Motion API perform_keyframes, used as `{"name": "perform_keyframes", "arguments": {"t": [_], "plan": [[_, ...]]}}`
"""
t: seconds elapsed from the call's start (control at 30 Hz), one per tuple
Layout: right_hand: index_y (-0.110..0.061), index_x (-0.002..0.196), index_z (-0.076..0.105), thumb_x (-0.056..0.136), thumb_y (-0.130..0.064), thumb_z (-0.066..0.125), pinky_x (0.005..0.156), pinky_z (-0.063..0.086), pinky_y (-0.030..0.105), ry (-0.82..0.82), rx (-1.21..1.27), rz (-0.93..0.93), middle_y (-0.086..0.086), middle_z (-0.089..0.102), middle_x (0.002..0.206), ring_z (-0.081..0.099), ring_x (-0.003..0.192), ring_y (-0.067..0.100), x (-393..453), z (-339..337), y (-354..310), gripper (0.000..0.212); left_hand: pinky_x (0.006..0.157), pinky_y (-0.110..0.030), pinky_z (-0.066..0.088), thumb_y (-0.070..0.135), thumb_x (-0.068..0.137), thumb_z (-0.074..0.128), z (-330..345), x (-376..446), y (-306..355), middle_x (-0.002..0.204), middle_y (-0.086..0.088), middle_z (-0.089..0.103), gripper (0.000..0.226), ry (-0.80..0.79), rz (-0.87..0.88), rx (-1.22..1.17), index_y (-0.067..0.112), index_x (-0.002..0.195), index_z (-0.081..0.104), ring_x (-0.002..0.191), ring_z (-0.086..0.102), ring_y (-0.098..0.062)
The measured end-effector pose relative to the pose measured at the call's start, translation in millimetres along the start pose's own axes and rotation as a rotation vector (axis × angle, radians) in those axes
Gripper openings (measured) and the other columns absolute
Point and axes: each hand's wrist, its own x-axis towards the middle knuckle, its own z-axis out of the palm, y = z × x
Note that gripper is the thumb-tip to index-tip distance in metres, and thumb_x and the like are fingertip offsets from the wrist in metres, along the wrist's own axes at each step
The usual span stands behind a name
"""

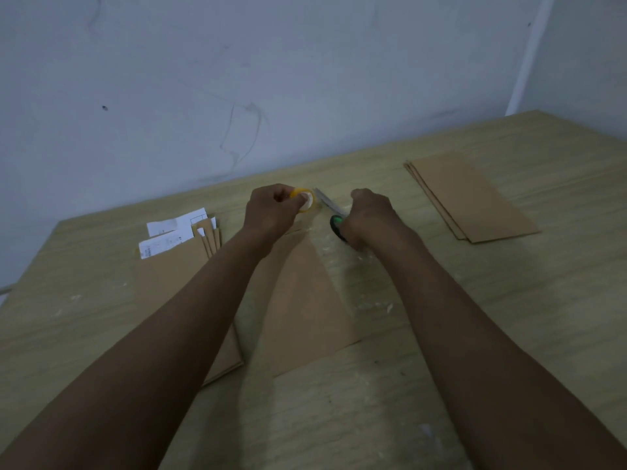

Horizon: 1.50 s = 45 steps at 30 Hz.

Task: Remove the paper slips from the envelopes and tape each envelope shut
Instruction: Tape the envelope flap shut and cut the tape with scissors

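Your left-hand fingers (298, 200) pinch the tape roll (306, 200) at twelve o'clock, and your right hand (364, 217) grips the green-handled scissors (334, 213), blades angled toward the roll. The envelope (302, 300) you are working on lies flat on the worktop (509, 317) just below both hands. Slips (176, 234) poke out of the envelopes (176, 276) stacked at nine o'clock; another pile (475, 198) lies at two o'clock. You appear to be at the taping step, cutting a strip. Next, I judge, close the blades across the stretched tape, then press the strip over the flap.
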Motion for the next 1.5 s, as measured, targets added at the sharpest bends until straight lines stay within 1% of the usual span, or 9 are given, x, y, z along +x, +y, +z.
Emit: {"name": "perform_keyframes", "arguments": {"t": [0.13,0.23,0.47,0.57,0.8,1.03,1.23,1.37,1.5], "plan": [[-0.014,0.146,0.041,0.089,-0.029,0.072,0.095,0.048,0.035,0.008,0.108,-0.013,0.012,0.049,0.143,0.054,0.124,0.031,-11,2,15,0.067,0.080,-0.046,0.058,0.029,0.087,0.075,2,2,1,0.080,-0.006,0.068,0.020,0.001,-0.038,0.009,0.021,0.072,0.066,0.092,0.071,-0.032],[-0.017,0.149,0.039,0.089,-0.034,0.071,0.099,0.045,0.032,-0.009,0.112,-0.017,0.008,0.046,0.147,0.051,0.128,0.028,-19,0,22,0.070,0.074,-0.040,0.058,0.029,0.089,0.072,4,3,1,0.076,-0.006,0.068,0.021,-0.004,-0.060,0.004,0.020,0.073,0.064,0.080,0.070,-0.026],[-0.011,0.124,0.060,0.088,-0.042,0.069,0.080,0.051,0.030,-0.056,0.000,-0.009,0.009,0.065,0.119,0.063,0.103,0.027,-31,1,33,0.048,0.066,-0.031,0.052,0.027,0.091,0.070,3,6,6,0.080,-0.008,0.065,0.022,-0.013,-0.082,-0.005,0.018,0.073,0.061,0.077,0.064,-0.021],[-0.014,0.120,0.062,0.087,-0.047,0.069,0.070,0.043,0.026,-0.001,0.064,-0.067,0.007,0.066,0.112,0.057,0.087,0.024,-35,3,32,0.047,0.064,-0.029,0.052,0.026,0.092,0.070,2,7,9,0.085,-0.009,0.066,0.020,-0.031,-0.082,0.010,0.017,0.076,0.061,0.079,0.064,-0.019],[-0.013,0.136,0.047,0.092,-0.058,0.053,0.073,0.042,0.030,-0.232,-0.069,-0.065,0.010,0.058,0.124,0.052,0.093,0.024,-48,-2,40,0.063,0.058,-0.025,0.049,0.025,0.093,0.069,1,6,12,0.089,-0.008,0.067,0.019,-0.041,-0.098,0.017,0.018,0.078,0.058,0.076,0.064,-0.015],[-0.014,0.118,0.060,0.083,-0.056,0.061,0.054,0.040,0.027,-0.301,-0.204,-0.079,0.005,0.060,0.095,0.057,0.076,0.017,-49,0,35,0.054,0.058,-0.025,0.046,0.027,0.095,0.066,0,9,16,0.096,-0.007,0.066,0.015,-0.105,-0.090,0.056,0.016,0.086,0.059,0.074,0.064,-0.012],[-0.012,0.109,0.060,0.082,-0.048,0.065,0.067,0.046,0.030,-0.216,-0.191,-0.068,0.005,0.057,0.091,0.056,0.081,0.025,-46,12,19,0.045,0.063,-0.027,0.044,0.027,0.099,0.059,2,6,18,0.103,-0.008,0.068,0.012,-0.177,-0.084,0.066,0.016,0.095,0.056,0.080,0.067,-0.014],[-0.012,0.108,0.060,0.084,-0.042,0.068,0.067,0.043,0.031,-0.176,-0.183,-0.062,0.008,0.057,0.094,0.056,0.085,0.029,-43,17,9,0.040,0.063,-0.027,0.046,0.025,0.098,0.057,2,5,16,0.114,-0.013,0.070,0.010,-0.206,-0.109,0.017,0.015,0.099,0.056,0.083,0.069,-0.016],[-0.014,0.115,0.060,0.085,-0.041,0.068,0.069,0.042,0.031,-0.153,-0.182,-0.076,0.008,0.055,0.097,0.053,0.085,0.028,-41,21,5,0.041,0.063,-0.028,0.048,0.023,0.099,0.056,2,3,17,0.109,-0.010,0.073,0.008,-0.232,-0.129,-0.049,0.014,0.098,0.055,0.076,0.068,-0.015]]}}
